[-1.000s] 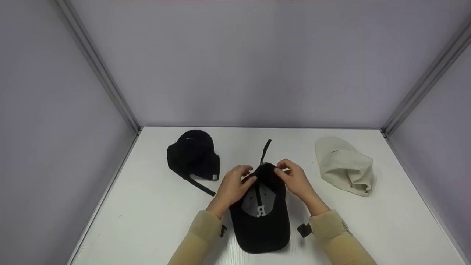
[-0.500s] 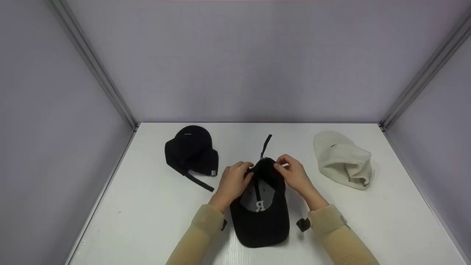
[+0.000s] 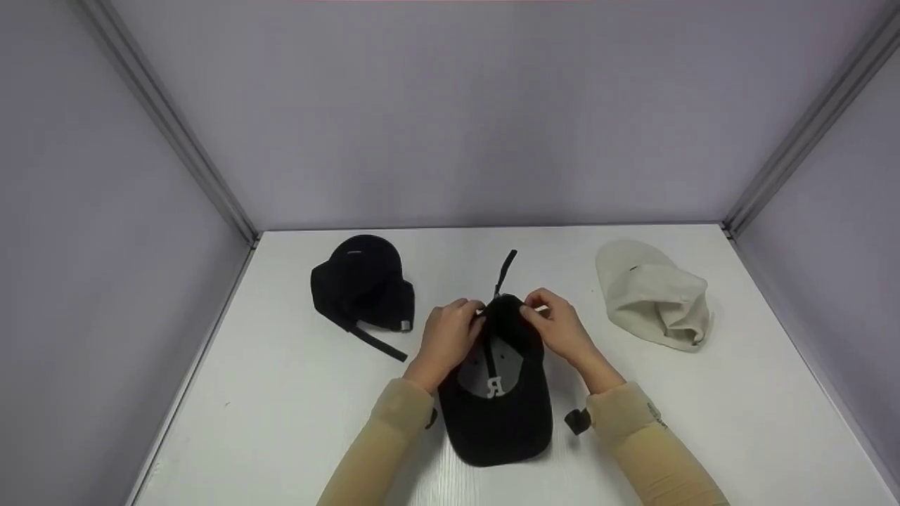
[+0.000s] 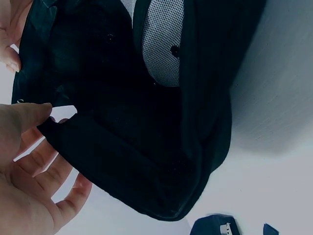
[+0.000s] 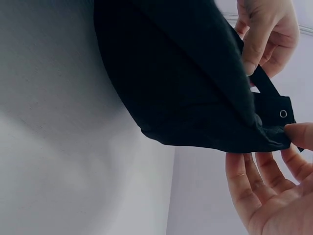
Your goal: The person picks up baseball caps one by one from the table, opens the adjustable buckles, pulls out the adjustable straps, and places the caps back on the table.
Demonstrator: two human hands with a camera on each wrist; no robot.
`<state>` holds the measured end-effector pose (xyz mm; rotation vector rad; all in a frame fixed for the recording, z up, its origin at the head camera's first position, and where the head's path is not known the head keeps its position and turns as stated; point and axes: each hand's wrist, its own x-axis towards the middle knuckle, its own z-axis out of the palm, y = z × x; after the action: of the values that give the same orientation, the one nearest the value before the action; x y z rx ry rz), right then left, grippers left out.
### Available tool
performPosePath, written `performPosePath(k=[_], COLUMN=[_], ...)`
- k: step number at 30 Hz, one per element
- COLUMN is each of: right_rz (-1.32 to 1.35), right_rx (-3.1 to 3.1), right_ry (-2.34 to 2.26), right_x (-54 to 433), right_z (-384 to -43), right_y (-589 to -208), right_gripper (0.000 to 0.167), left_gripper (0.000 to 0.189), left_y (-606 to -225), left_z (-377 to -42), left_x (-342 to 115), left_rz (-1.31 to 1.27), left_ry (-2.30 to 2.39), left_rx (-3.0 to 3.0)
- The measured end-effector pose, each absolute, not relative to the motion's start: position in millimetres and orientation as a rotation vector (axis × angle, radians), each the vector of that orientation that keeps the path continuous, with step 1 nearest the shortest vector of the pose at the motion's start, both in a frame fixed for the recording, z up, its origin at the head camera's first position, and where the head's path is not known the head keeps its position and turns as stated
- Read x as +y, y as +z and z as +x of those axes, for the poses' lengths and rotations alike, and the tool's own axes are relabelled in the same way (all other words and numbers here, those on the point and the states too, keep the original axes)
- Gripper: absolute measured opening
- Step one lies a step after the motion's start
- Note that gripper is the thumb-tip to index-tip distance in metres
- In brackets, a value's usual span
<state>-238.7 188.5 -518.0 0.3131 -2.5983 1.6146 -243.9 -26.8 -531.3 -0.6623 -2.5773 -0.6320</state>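
Note:
A black baseball cap (image 3: 499, 436) lies crown down in the middle of the table, brim towards me. Inside it a grey lining and a white letter R (image 3: 495, 387) show. My left hand (image 3: 446, 337) pinches the back rim on its left side; in the left wrist view the thumb lies inside the rim, with the other fingers behind. On the rim's other side my right hand (image 3: 559, 330) pinches the edge between thumb and fingers, close to a metal eyelet (image 5: 283, 113). From the back of the cap a thin black strap (image 3: 505, 270) sticks out.
Another black cap (image 3: 365, 284) lies at the back left, its loose strap (image 3: 380, 344) trailing towards my left arm. A cream cap (image 3: 654, 302) rests at the back right. Pale walls (image 3: 492, 119) stand behind and beside the white table (image 3: 281, 422).
My left thumb and fingers have drawn together on the cap's rim. The right hand keeps its pinch. The whole scene has moved slightly up in the head view.

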Motion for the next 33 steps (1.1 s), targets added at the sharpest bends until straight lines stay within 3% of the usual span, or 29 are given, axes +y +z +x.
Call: performPosePath(k=[17,25,33], right_rz=[0.459,0.503,0.476], right_rx=[-2.681,-2.702,-2.634], right_ry=[1.434,1.126,1.015], right_x=[194,189,183], right_z=[-244,-250,-255], right_y=[-516,-520,-522], right_gripper=[0.015,0.022,0.015], left_gripper=[0.011,0.014,0.014], left_y=[-526,-524,-521], left_z=[-253,-254,-253], left_x=[-21,-19,-18], left_rz=[-0.613,-0.592,-0.637], left_ry=[-0.878,-0.970,-0.967], left_rx=[-2.535,-2.588,-2.597])
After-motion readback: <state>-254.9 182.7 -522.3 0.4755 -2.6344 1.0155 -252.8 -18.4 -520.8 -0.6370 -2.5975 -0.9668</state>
